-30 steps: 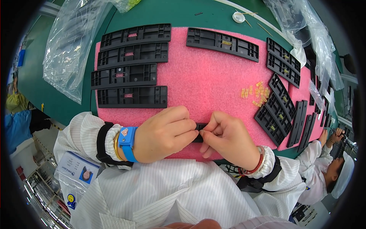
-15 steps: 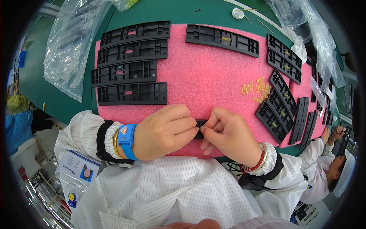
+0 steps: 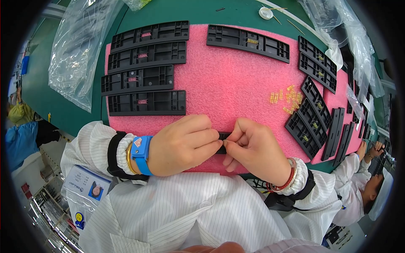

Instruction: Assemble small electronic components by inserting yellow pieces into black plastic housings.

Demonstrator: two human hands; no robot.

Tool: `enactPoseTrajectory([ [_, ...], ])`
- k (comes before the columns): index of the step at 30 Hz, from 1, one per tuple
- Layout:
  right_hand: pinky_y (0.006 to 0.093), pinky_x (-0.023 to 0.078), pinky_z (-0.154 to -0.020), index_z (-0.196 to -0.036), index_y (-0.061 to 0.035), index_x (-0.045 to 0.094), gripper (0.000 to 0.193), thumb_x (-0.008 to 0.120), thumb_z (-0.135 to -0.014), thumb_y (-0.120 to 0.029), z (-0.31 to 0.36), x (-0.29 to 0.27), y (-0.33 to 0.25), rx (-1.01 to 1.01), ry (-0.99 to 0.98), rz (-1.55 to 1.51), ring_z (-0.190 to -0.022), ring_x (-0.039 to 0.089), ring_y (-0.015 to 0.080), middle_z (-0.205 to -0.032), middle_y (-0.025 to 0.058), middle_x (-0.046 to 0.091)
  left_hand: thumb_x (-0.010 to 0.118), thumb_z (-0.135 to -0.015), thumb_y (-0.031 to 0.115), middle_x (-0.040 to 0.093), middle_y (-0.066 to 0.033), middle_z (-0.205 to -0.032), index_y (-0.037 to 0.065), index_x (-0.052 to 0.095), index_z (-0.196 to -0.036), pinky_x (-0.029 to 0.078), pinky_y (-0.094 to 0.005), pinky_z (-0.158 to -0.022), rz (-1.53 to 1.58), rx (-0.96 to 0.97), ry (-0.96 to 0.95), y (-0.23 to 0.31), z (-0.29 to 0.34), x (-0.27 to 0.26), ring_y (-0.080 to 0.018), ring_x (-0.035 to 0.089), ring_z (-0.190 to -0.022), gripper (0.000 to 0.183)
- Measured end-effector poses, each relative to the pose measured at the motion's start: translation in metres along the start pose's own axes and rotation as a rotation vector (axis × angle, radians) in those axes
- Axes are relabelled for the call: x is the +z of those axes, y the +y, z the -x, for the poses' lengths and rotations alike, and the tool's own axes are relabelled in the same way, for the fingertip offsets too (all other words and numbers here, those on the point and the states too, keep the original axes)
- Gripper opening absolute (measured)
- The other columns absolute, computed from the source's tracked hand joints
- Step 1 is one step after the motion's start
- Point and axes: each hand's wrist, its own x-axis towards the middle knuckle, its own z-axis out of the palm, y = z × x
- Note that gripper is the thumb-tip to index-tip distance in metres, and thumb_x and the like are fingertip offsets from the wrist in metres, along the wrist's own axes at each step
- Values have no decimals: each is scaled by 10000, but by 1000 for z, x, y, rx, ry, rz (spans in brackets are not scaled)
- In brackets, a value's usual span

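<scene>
My left hand (image 3: 183,145) and my right hand (image 3: 253,147) meet over the near edge of a pink foam mat (image 3: 236,76). Together they pinch a black plastic part (image 3: 222,142), of which only a short piece shows between the fingers. The left wrist wears a blue strap (image 3: 140,154), the right a red bracelet. Several long black plastic strips (image 3: 145,63) lie in a row on the mat just beyond my left hand. A small heap of yellow clips (image 3: 287,99) lies beyond my right hand.
One black strip (image 3: 249,42) lies across the far side of the mat, and more strips (image 3: 314,111) are stacked at the right. Clear plastic bags (image 3: 78,46) lie on the green table at the left and far right. Another person in white (image 3: 363,185) works at the lower right.
Both hands stay closed on the black part at the same spot; only the fingers shift slightly.
</scene>
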Motion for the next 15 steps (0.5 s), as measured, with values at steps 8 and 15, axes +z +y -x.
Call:
enactPoseTrajectory([
  [8, 296, 588, -541, -921, 46, 542, 103, 622, -975, 11, -2, -1, 4, -7, -5, -6, -651, 757, 196, -727, 135, 720, 705, -683, 76, 690, -164, -1053, -70, 729, -1018, 540, -386, -727, 12, 28, 7, -2, 1, 1, -310, 629, -860, 366],
  [15, 296, 591, -542, -914, 44, 545, 105, 626, -973, 11, -3, -1, 6, -15, -1, -18, -649, 757, 195, -727, 128, 718, 703, -688, 66, 691, -162, -1045, -70, 727, -1005, 546, -378, -725, 2, 21, 0, -1, 1, 1, -308, 629, -864, 346],
])
